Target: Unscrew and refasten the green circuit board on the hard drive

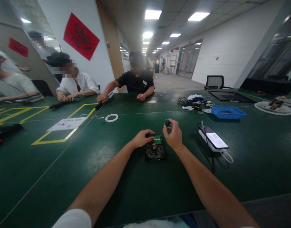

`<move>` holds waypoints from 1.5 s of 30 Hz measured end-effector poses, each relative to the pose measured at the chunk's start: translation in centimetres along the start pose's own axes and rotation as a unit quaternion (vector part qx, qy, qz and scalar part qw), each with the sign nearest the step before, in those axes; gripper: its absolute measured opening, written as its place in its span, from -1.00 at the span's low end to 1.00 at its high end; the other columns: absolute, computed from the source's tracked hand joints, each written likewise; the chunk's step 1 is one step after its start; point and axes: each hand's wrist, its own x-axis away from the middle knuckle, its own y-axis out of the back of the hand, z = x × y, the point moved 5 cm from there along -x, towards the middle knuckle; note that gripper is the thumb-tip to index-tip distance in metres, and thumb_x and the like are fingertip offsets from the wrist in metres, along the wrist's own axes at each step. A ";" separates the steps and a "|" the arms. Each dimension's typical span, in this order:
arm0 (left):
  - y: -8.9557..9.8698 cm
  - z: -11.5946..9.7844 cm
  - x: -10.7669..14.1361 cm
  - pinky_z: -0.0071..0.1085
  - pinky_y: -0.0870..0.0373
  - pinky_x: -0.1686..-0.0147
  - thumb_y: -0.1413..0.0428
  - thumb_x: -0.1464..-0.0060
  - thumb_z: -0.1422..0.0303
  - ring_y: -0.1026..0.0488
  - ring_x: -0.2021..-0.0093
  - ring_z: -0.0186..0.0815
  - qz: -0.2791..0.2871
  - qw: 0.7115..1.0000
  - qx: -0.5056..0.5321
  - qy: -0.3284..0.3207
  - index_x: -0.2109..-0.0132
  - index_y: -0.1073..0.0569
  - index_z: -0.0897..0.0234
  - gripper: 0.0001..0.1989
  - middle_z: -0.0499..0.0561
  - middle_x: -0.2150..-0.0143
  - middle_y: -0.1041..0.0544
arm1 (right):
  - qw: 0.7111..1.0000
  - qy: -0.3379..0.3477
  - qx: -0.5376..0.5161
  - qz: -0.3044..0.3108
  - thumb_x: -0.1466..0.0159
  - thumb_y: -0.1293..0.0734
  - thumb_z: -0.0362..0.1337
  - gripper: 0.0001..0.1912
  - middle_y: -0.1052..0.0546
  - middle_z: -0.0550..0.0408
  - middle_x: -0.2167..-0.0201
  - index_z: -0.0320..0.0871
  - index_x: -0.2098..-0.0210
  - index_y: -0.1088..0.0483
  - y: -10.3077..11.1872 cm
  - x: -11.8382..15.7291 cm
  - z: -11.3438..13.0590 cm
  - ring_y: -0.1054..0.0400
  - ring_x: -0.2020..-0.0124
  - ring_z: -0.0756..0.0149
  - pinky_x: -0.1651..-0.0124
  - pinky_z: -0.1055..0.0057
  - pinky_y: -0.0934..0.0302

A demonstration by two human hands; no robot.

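Nearest the camera: white sleeve (73,218), with the left forearm (106,177) and right forearm (207,180) reaching forward over the green table (126,196).
Left hand (143,138): partly open, palm down, fingers curved and spread from the thumb; thumb and fingertips rest at the left side of the circuit board. Whether it grips the edge cannot be told.
Right hand (173,134): raised; thumb and fingertips closed on the dark handle of the screwdriver (167,123), the handle tilted above the board. Tip contact too small to confirm.
Hard drive (155,153): flat on the table, between the hands and extending toward the camera; dark casing.
Circuit board (157,139): green, at the far end of the hard drive, between the two hands.
Phone (215,137): screen lit, on a white block (206,139), right of the right hand; black cable (209,152) and white cable (227,156) alongside.
Blue tray (228,113): beyond and right of the right hand.
Tool and cable pile (195,100): beyond the right hand, left of the blue tray.
White ring (111,118): beyond and left of the left hand.
Paper sheet (67,123): farther left of the left hand, overlapping the yellow tape outline (49,142).
Person in black shirt (137,82): across the table, beyond both hands.
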 end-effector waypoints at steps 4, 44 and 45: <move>-0.1 0.0 0.0 -0.23 -0.40 -0.14 -0.23 -0.13 0.23 -0.53 -0.03 -0.18 0.000 1.000 0.002 -0.005 -0.06 -0.55 0.21 -0.64 0.03 -0.03 -0.60 | 1.000 0.005 0.019 0.011 -0.35 -0.33 -0.13 -0.57 -0.46 -0.10 0.03 -0.09 -0.15 -0.25 0.2 -0.1 0.2 -0.46 0.26 0.20 0.22 0.18 -0.51; 0.0 0.0 0.1 -0.20 -0.39 -0.16 -0.24 -0.12 0.23 -0.52 -0.05 -0.15 0.000 1.000 0.011 0.001 -0.06 -0.56 0.21 -0.64 0.05 -0.03 -0.60 | 1.000 0.002 -0.010 0.001 -0.37 -0.31 -0.07 -0.53 -0.50 -0.14 -0.03 -0.10 -0.18 -0.23 -0.1 0.0 0.2 -0.52 0.20 0.18 0.23 0.19 -0.53; 0.0 0.0 0.1 -0.20 -0.38 -0.17 -0.24 -0.13 0.23 -0.52 -0.05 -0.16 -0.001 1.000 0.011 -0.001 -0.05 -0.56 0.21 -0.64 0.05 -0.03 -0.60 | 1.000 0.000 -0.002 0.000 -0.36 -0.32 -0.07 -0.54 -0.51 -0.13 0.00 -0.10 -0.17 -0.24 -0.1 0.0 0.1 -0.51 0.24 0.18 0.22 0.18 -0.52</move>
